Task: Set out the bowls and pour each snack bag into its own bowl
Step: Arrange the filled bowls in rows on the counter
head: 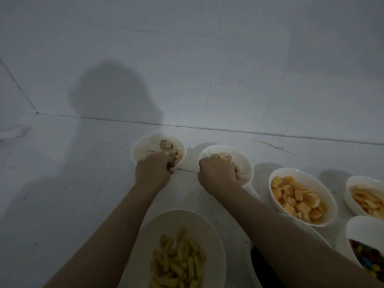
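My left hand was curled over the near rim of a small round white bowl that held a few pale brown snack pieces, my fingers closed around its edge. My right hand gripped in the same way the near rim of a second round white bowl, just to the right of the first, with similar light brown pieces showing past my knuckles. The two bowls sat apart from each other, both close to the dark seam where the white tiled floor met the white wall.

To the right of the second bowl, and a little nearer to me, stood a white oval bowl filled with orange rectangular crackers. Further right again, cut by the frame's edge, was another white bowl of pale orange sticks. Nearer to me than that one lay a white bowl with multicoloured round candies, partly behind my right forearm. Nearest to me, between my forearms, was a large white oval bowl holding yellow puffed corn sticks.

The light was dim, and my shadow fell dark on the wall to the left of the first bowl.
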Motion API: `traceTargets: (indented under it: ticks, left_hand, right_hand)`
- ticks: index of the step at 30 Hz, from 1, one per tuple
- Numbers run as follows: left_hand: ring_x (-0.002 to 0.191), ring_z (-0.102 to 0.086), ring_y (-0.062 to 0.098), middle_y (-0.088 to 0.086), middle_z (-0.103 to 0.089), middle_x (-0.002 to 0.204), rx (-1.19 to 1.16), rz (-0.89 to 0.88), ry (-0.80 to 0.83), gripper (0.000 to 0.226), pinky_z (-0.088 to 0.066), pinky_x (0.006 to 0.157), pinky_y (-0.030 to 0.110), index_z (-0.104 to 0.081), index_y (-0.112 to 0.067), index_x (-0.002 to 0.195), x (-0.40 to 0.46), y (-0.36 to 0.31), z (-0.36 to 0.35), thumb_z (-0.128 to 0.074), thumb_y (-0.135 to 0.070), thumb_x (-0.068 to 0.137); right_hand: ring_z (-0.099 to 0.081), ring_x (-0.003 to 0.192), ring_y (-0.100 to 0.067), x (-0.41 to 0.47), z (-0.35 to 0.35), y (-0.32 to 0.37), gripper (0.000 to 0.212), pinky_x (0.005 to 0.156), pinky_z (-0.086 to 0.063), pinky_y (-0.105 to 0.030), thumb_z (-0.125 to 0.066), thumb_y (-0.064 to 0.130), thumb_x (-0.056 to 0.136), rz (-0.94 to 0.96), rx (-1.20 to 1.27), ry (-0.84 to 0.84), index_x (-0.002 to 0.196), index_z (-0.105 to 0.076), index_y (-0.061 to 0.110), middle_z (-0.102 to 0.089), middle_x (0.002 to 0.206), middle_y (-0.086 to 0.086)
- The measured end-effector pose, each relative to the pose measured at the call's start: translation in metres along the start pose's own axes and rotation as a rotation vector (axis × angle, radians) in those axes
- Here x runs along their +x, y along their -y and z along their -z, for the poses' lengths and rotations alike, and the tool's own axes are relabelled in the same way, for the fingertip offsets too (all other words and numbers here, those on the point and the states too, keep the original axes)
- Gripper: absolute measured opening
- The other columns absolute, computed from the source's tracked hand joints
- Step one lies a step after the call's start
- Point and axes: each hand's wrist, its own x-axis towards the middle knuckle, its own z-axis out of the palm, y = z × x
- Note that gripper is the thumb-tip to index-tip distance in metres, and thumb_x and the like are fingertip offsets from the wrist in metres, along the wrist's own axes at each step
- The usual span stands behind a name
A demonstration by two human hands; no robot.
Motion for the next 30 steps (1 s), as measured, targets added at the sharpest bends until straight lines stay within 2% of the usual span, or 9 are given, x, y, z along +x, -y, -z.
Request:
traceTargets:
  ticks: [6,9,11,17,20,23,26,28,30]
  left_hand:
    - [0.105,-0.060,0.019,-0.006,-0.066,0.116,-0.049,0.050,0.014,0.022,-0.045,0.090,0.035,-0.071,-0.035,0.109,0.025,-0.004,-0.002,-0.064,-0.029,0.089]
    - [0.102,-0.061,0.021,-0.004,-0.067,0.112,-0.054,0.060,0.012,0.020,-0.048,0.088,0.037,-0.071,-0.032,0.107,0.029,-0.006,-0.004,-0.063,-0.029,0.088]
    - [0.103,-0.061,0.021,-0.003,-0.066,0.112,-0.042,0.068,0.009,0.019,-0.048,0.089,0.038,-0.071,-0.031,0.106,0.030,-0.007,-0.004,-0.063,-0.029,0.089]
    - [0.115,-0.058,0.021,-0.001,-0.063,0.126,-0.034,0.071,0.014,0.024,-0.047,0.093,0.039,-0.071,-0.029,0.111,0.029,-0.007,0.001,-0.062,-0.025,0.088]
    - [0.104,-0.060,0.020,-0.004,-0.066,0.113,-0.082,0.060,-0.038,0.024,-0.049,0.088,0.038,-0.070,-0.026,0.108,0.023,-0.015,0.006,-0.062,-0.023,0.086]
    - [0.096,-0.059,0.014,-0.010,-0.068,0.101,-0.151,0.009,-0.084,0.017,-0.044,0.078,0.028,-0.070,-0.026,0.103,0.015,-0.035,0.014,-0.064,-0.024,0.088]
    - [0.086,-0.057,0.008,-0.012,-0.069,0.092,-0.242,-0.073,-0.109,0.011,-0.044,0.073,0.027,-0.071,-0.025,0.098,0.004,-0.062,0.019,-0.065,-0.025,0.088]
    - [0.079,-0.057,0.007,-0.011,-0.069,0.090,-0.271,-0.142,-0.104,0.010,-0.048,0.070,0.028,-0.071,-0.024,0.095,-0.003,-0.079,0.020,-0.064,-0.025,0.088]
    - [0.069,-0.054,0.004,-0.012,-0.069,0.089,-0.302,-0.207,-0.063,0.009,-0.045,0.064,0.024,-0.071,-0.025,0.093,-0.012,-0.103,0.019,-0.064,-0.024,0.088]
  right_hand:
    - [-0.067,0.085,-0.026,0.026,-0.016,-0.028,0.016,0.062,-0.049,-0.033,-0.054,0.010,0.094,-0.140,0.101,-0.076,0.100,-0.069,0.015,-0.067,0.097,-0.003]
    - [-0.066,0.089,-0.027,0.029,-0.020,-0.038,0.018,0.071,-0.057,-0.037,-0.055,0.014,0.095,-0.173,0.172,-0.108,0.107,-0.068,0.016,-0.066,0.104,-0.004]
    - [-0.065,0.090,-0.027,0.030,-0.020,-0.043,0.018,0.074,-0.057,-0.039,-0.055,0.015,0.095,-0.176,0.190,-0.122,0.108,-0.067,0.016,-0.064,0.107,-0.004]
    - [-0.066,0.091,-0.027,0.025,-0.017,-0.054,0.021,0.070,-0.055,-0.035,-0.053,0.014,0.096,-0.227,0.228,-0.129,0.110,-0.068,0.014,-0.063,0.108,-0.003]
    - [-0.063,0.095,-0.026,0.018,-0.014,-0.058,0.025,0.069,-0.051,-0.034,-0.050,0.017,0.096,-0.217,0.292,-0.122,0.114,-0.066,0.017,-0.062,0.113,-0.002]
    - [-0.062,0.093,-0.025,0.005,-0.003,-0.065,0.025,0.068,-0.048,-0.032,-0.047,0.021,0.095,-0.226,0.372,-0.168,0.109,-0.067,0.020,-0.065,0.108,-0.001]
    - [-0.063,0.086,-0.023,-0.019,0.012,-0.076,0.022,0.066,-0.051,-0.032,-0.048,0.026,0.094,-0.260,0.437,-0.210,0.099,-0.069,0.021,-0.068,0.095,0.000]
    - [-0.063,0.083,-0.021,-0.038,0.019,-0.086,0.022,0.069,-0.055,-0.035,-0.049,0.026,0.093,-0.277,0.485,-0.238,0.096,-0.070,0.020,-0.069,0.091,0.001]
    - [-0.063,0.080,-0.019,-0.064,0.024,-0.102,0.022,0.070,-0.057,-0.038,-0.050,0.025,0.092,-0.308,0.514,-0.254,0.093,-0.072,0.019,-0.070,0.089,0.001]
